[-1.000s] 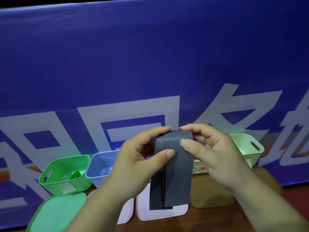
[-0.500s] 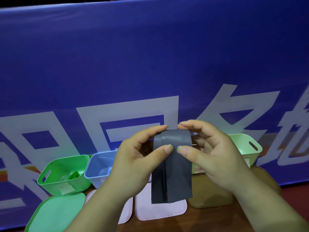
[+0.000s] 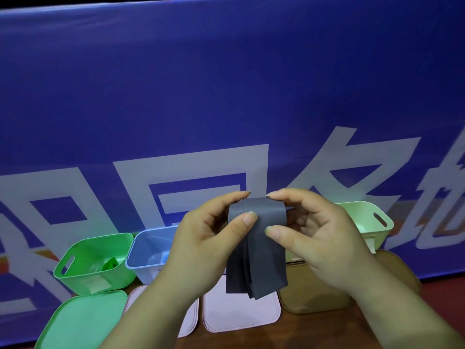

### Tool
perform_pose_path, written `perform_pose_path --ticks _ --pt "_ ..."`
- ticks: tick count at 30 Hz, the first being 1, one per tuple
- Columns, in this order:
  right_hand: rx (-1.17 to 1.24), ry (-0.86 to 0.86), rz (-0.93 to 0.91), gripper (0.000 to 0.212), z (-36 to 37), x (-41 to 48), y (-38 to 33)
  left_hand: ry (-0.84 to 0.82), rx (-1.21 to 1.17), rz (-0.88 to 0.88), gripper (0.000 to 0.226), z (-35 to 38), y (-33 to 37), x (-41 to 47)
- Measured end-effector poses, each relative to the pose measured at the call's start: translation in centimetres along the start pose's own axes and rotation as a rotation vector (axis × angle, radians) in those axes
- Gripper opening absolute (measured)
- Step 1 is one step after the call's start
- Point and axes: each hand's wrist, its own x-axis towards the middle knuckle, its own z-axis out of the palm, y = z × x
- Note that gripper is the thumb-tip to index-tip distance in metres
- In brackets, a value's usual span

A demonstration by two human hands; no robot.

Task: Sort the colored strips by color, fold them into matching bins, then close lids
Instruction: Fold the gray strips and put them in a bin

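Both hands are holding the folded grey strip (image 3: 256, 250) in mid-air above the pink lid (image 3: 241, 314). The left hand (image 3: 206, 238) and right hand (image 3: 317, 238) are each pinching its upper fold between thumb and fingertips, with the layers hanging downward.

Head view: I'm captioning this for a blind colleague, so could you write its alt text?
The left hand and right hand pinch the top of a folded dark grey strip, holding it up. Behind it stand an open green bin, blue bin and pale green bin, with loose lids lying in front and a blue banner behind.
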Motion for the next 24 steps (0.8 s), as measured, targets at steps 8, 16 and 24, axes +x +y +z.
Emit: perform_pose_path --ticks 8,16,24 --pt "0.108 0.008 0.056 0.036 0.06 0.26 -0.49 -0.089 0.01 -0.024 0.052 -0.35 -0.06 0.15" --pt "0.147 0.045 0.122 0.036 -0.09 0.45 -0.36 -0.124 0.11 0.066 0.052 -0.4 -0.42 0.12" --pt "0.13 0.049 0.152 0.038 0.01 0.42 -0.78 -0.081 0.076 0.068 0.044 -0.06 -0.66 -0.01"
